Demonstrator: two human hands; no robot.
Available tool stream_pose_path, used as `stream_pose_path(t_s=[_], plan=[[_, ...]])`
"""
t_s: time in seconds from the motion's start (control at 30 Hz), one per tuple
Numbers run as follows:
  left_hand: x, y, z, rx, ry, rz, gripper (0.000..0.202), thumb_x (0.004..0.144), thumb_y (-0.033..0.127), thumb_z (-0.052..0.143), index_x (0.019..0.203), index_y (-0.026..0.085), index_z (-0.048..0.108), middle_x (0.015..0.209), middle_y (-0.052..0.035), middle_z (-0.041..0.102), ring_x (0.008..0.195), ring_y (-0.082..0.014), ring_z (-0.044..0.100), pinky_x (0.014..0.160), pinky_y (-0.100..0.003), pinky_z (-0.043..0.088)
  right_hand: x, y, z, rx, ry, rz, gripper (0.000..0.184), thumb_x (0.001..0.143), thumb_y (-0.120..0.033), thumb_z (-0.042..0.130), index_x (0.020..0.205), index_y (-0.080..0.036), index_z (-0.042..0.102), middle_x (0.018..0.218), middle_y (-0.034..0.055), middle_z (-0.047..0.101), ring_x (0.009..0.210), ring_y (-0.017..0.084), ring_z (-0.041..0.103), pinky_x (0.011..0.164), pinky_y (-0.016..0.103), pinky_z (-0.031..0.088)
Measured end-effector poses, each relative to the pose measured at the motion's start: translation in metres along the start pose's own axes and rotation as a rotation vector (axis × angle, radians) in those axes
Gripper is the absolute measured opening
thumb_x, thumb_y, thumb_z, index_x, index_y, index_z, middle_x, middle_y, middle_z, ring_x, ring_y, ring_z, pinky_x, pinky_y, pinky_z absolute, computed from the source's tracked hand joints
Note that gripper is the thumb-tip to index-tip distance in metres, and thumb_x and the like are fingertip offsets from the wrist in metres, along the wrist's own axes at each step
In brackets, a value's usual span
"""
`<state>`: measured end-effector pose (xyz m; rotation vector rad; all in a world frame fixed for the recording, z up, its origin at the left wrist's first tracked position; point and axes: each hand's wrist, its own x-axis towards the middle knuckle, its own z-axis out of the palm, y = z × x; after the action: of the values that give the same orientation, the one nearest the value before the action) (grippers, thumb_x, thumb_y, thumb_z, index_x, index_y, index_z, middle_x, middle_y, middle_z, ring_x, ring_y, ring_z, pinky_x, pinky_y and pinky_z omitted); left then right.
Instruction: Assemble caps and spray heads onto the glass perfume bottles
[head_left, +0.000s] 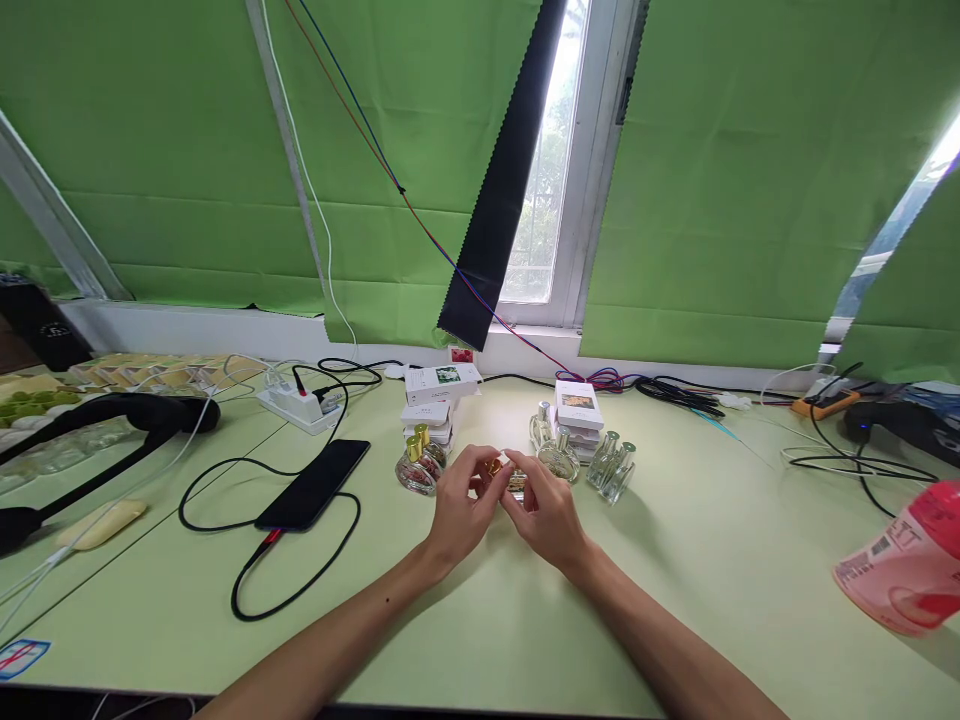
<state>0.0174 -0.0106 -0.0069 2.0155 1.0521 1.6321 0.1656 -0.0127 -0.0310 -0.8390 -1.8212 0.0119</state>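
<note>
My left hand (pixel 463 508) and my right hand (pixel 549 512) meet over the middle of the table. Closed in a pinch, the left one is at a small gold cap (pixel 493 467). The fingers of the right curl round a small clear glass bottle (pixel 517 484), mostly hidden behind them. Whether cap and bottle are joined I cannot tell. Just left of my hands stand glass perfume bottles with gold caps (pixel 414 470). To the right are round clear perfume bottles (pixel 559 457) and slim ones with silver-looking tops (pixel 616 472).
Small white boxes are stacked behind the bottles, left (pixel 442 382) and right (pixel 578 405). A black phone (pixel 315 486) on a cable and a white power strip (pixel 298 406) lie left. A pink container (pixel 904 560) stands right. Black cables (pixel 679 393) run along the wall.
</note>
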Motion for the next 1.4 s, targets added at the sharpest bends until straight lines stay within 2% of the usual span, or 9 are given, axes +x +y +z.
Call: stream_pose_path(t_s=[0.13, 0.3, 0.5, 0.63, 0.83, 0.93, 1.1, 1.4], plan=[[0.000, 0.001, 0.000, -0.009, -0.034, 0.013, 0.012, 0.096, 0.034, 0.061, 0.101, 0.022, 0.061, 0.082, 0.0010, 0.065, 0.072, -0.0125, 0.064, 0.060, -0.022, 0.054, 0.001, -0.003, -0.001, -0.013, 0.001, -0.024, 0.041, 0.092, -0.015, 0.051, 0.133, -0.022, 0.053, 0.081, -0.0013, 0.065, 0.045, 0.008, 0.048, 0.048, 0.023, 0.042], [0.000, 0.004, -0.001, -0.003, -0.067, 0.009, 0.014, 0.097, 0.035, 0.059, 0.102, 0.022, 0.061, 0.082, 0.0010, 0.064, 0.070, -0.0120, 0.063, 0.057, -0.022, 0.052, 0.002, -0.004, -0.002, 0.001, 0.003, -0.040, 0.044, 0.091, -0.014, 0.051, 0.135, -0.022, 0.052, 0.085, -0.0003, 0.065, 0.045, 0.007, 0.047, 0.047, 0.022, 0.042], [-0.001, 0.005, -0.003, -0.030, -0.094, -0.003, 0.022, 0.103, 0.037, 0.045, 0.107, 0.022, 0.060, 0.093, -0.0028, 0.067, 0.075, -0.0135, 0.064, 0.062, -0.024, 0.053, 0.003, -0.005, -0.004, -0.011, -0.016, 0.015, 0.034, 0.098, -0.025, 0.052, 0.133, -0.023, 0.056, 0.091, 0.0032, 0.068, 0.046, 0.008, 0.048, 0.048, 0.023, 0.043], [0.000, 0.006, -0.003, 0.008, -0.069, -0.011, 0.025, 0.105, 0.036, 0.038, 0.105, 0.021, 0.059, 0.092, -0.0028, 0.065, 0.075, -0.0138, 0.063, 0.062, -0.025, 0.052, 0.006, -0.005, -0.006, 0.004, 0.055, 0.032, 0.029, 0.100, -0.027, 0.052, 0.127, -0.022, 0.061, 0.095, 0.0058, 0.068, 0.047, 0.008, 0.048, 0.047, 0.023, 0.044], [0.001, -0.003, 0.000, 0.162, -0.065, -0.048, 0.015, 0.101, 0.034, 0.047, 0.106, 0.022, 0.056, 0.101, -0.0028, 0.064, 0.069, -0.0123, 0.060, 0.059, -0.025, 0.048, 0.009, 0.000, -0.009, 0.027, 0.208, 0.104, 0.024, 0.100, -0.027, 0.055, 0.121, -0.021, 0.064, 0.099, 0.0069, 0.070, 0.047, 0.007, 0.046, 0.049, 0.024, 0.046], [0.001, -0.007, 0.001, 0.219, -0.090, -0.061, 0.020, 0.096, 0.035, 0.056, 0.112, 0.023, 0.053, 0.106, -0.0021, 0.063, 0.061, -0.0098, 0.057, 0.059, -0.027, 0.048, 0.010, 0.002, -0.010, 0.025, 0.253, 0.128, 0.024, 0.100, -0.028, 0.055, 0.122, -0.019, 0.063, 0.100, 0.0074, 0.070, 0.049, 0.008, 0.047, 0.051, 0.025, 0.046], [0.001, -0.005, 0.001, 0.307, -0.151, -0.080, 0.036, 0.088, 0.037, 0.067, 0.118, 0.023, 0.052, 0.111, -0.0025, 0.063, 0.055, -0.0091, 0.054, 0.066, -0.032, 0.051, 0.010, 0.004, -0.010, 0.012, 0.260, 0.162, 0.025, 0.100, -0.030, 0.055, 0.120, -0.018, 0.064, 0.095, 0.0065, 0.072, 0.049, 0.009, 0.048, 0.052, 0.025, 0.046], [-0.002, -0.016, 0.003, 0.331, -0.276, -0.086, 0.038, 0.089, 0.041, 0.067, 0.120, 0.022, 0.058, 0.114, -0.0066, 0.068, 0.061, -0.0148, 0.061, 0.064, -0.032, 0.052, 0.010, 0.009, -0.008, 0.021, 0.239, 0.221, 0.028, 0.100, -0.037, 0.056, 0.119, -0.020, 0.066, 0.089, 0.0046, 0.073, 0.050, 0.010, 0.049, 0.055, 0.026, 0.048]])
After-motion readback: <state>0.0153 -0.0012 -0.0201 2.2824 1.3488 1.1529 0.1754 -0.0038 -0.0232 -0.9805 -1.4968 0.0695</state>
